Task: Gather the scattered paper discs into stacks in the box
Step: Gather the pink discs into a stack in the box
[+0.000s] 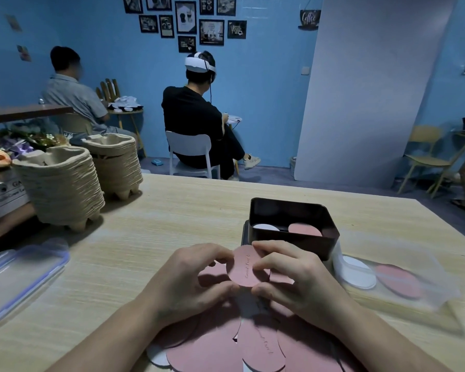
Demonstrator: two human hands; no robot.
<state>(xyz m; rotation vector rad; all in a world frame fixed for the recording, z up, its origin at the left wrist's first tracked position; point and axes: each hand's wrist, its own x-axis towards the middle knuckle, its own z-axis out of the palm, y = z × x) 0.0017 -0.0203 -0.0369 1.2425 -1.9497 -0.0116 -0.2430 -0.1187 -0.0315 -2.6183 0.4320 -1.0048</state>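
The one wide-angle camera rode on the person's head, facing forward and down over the pale wood-grain table (159, 224). It was close above the left hand (191, 277) and right hand (293, 280), whose pinched pink round paper disc (246, 267) lay just below the view's centre. The upper half took in the blue wall (253, 89) and two seated people (193, 116) facing away.

Walls (266, 89): being kept blue, framed pictures (184, 20) being displayed.
Panel (365, 89): being stood on the floor (274, 169).
Chairs: white chair (189, 146) being sat on; yellow chair (424, 136) being kept nearby.
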